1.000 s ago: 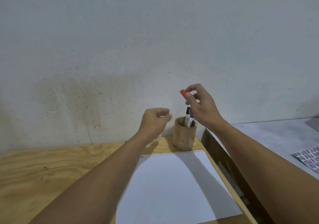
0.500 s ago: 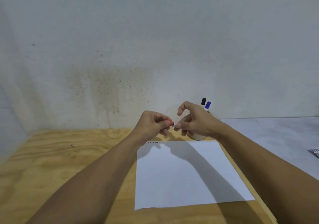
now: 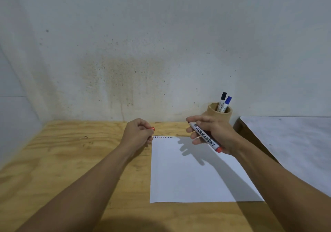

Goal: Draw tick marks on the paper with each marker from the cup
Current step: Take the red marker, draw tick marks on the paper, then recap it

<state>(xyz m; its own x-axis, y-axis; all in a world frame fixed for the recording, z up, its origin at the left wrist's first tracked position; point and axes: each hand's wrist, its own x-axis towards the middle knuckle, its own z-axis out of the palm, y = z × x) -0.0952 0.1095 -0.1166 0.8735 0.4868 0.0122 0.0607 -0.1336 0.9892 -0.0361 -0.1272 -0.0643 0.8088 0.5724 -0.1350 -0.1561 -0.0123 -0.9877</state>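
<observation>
**Red marker uncapped, hands apart over the sheet**

We see a plywood counter carrying the white paper, which has a row of short dark ticks along its top edge. At the counter's back right corner the wooden cup holds a black-capped marker and a blue-capped marker, both upright.

The right hand is closed around the red marker, whose barrel reads "PERMANENT"; it hangs above the paper's top right part. The left hand, just left of the paper's top corner, pinches the red cap in its grip.

Half a second ago the two hands met at the marker; now they have pulled apart, with the cap off.
</observation>
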